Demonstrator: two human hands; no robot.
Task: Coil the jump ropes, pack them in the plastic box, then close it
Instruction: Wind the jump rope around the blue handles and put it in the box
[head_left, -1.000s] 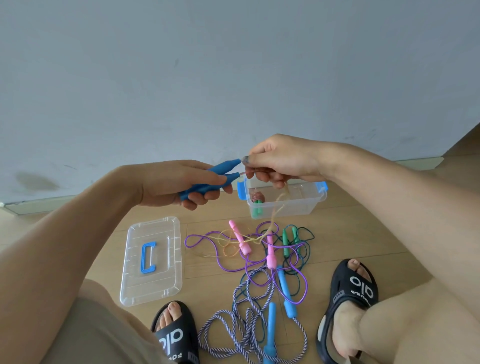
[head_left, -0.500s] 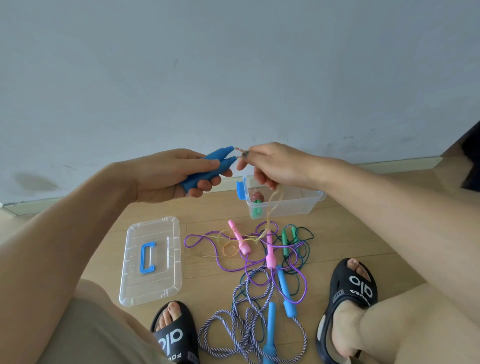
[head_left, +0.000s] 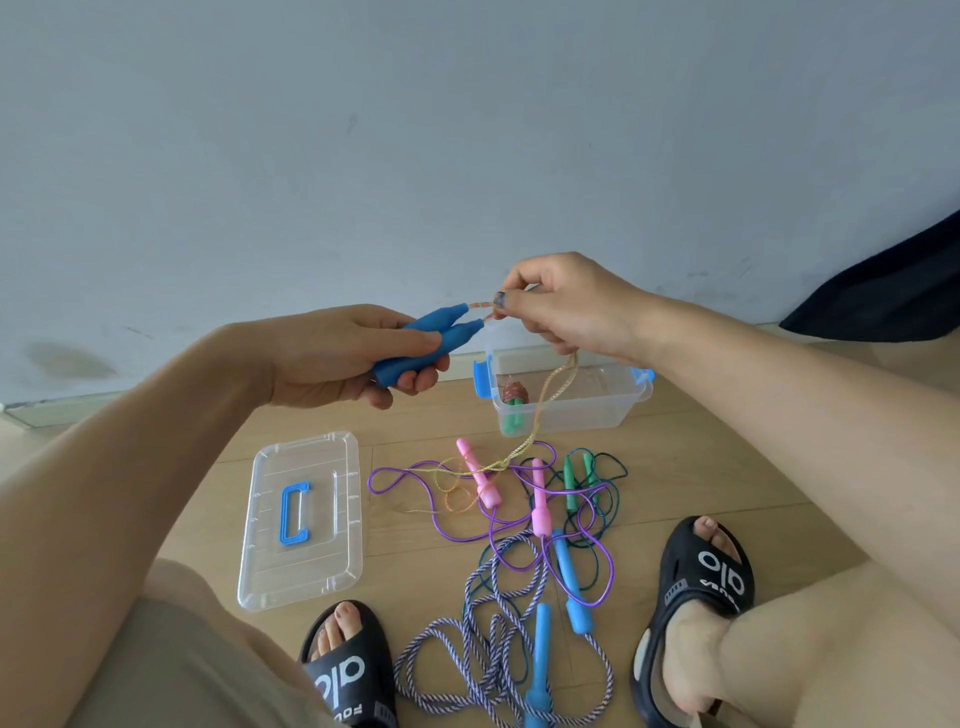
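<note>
Gripping two dark-blue tapered plastic handles (head_left: 426, 343) side by side, my left hand (head_left: 332, 358) points their long axes up and rightward toward my right hand (head_left: 566, 312), which pinches the yellow-orange braided cord (head_left: 550, 400) trailing to the floor. Beyond sits the clear plastic box (head_left: 571, 400). Each black slide sandal (head_left: 701, 577) reads "olo".

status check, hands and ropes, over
Left hand grips two blue handles. Right hand pinches their yellow rope. Plastic box open; three ropes tangled on floor.
</note>
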